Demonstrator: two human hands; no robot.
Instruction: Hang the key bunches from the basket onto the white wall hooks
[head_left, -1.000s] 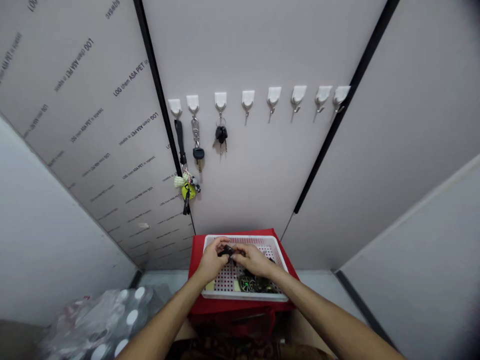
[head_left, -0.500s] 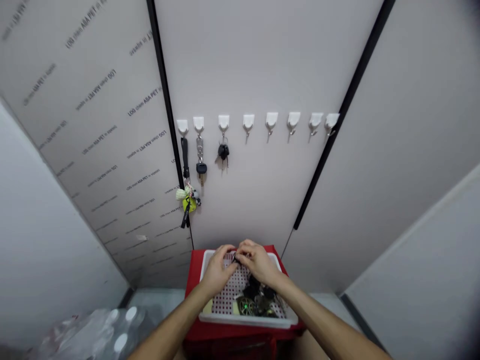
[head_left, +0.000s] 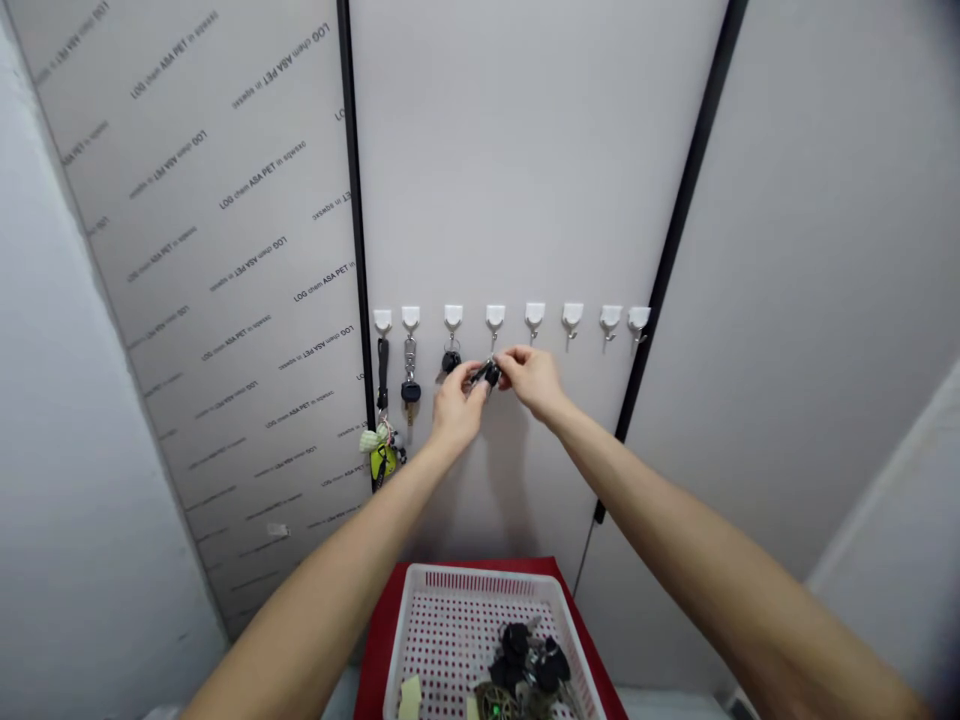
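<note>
We count eight white adhesive hooks in a row across the pale wall panel (head_left: 525,200), and the three at the left end carry something. The first hook (head_left: 382,320) holds a black lanyard (head_left: 383,372) with a bundle of charms (head_left: 381,450) at its tail. The second holds a metal clasp and a black-headed key (head_left: 410,392), and the third holds a black car key (head_left: 450,362).

Our attention goes to the fourth hook (head_left: 495,317), which is bare. Just below it, the black key fob (head_left: 491,374) sits between the two hands, raised well above the basket. The left hand (head_left: 456,410) is closed in a pinch on the fob from the left, and the right hand (head_left: 534,382) is curled in from the right, its fingers (head_left: 511,360) closing on the fob's other side. We cannot tell whether the fob's ring has met the hook, as the fingers and the fob crowd that spot.

The four hooks to the right, starting with the fifth (head_left: 535,316), hang bare. Below, a white plastic basket (head_left: 480,578) sits on a red cloth (head_left: 382,650). A bunch of black keys (head_left: 525,660) lies toward its front right, cut off by the bottom of the view, so we cannot count them. A pale yellow tag (head_left: 410,698) lies near the basket's front left corner.
</note>
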